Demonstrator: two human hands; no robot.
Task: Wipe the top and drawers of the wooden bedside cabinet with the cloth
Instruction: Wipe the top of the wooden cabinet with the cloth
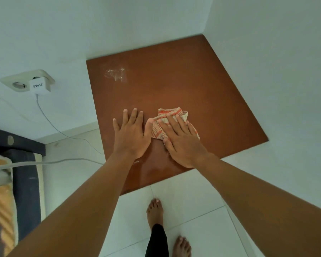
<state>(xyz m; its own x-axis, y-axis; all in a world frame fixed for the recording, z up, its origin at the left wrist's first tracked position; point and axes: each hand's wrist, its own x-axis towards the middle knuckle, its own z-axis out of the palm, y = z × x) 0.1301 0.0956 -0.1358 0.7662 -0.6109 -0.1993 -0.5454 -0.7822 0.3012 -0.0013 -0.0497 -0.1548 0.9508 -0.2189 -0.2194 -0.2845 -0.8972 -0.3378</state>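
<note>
The brown wooden top of the bedside cabinet fills the middle of the head view, set into a white wall corner. A crumpled cloth with orange and cream checks lies on the top near its front half. My right hand presses flat on the cloth, fingers spread over it. My left hand rests flat and bare on the wood just left of the cloth, thumb touching the cloth's edge. A whitish smear marks the far left of the top. The drawers are hidden below.
A wall socket with a white charger sits left of the cabinet; its thin cable trails toward the cabinet. A dark bed frame and mattress stand at the left. White floor tiles and my bare feet are below.
</note>
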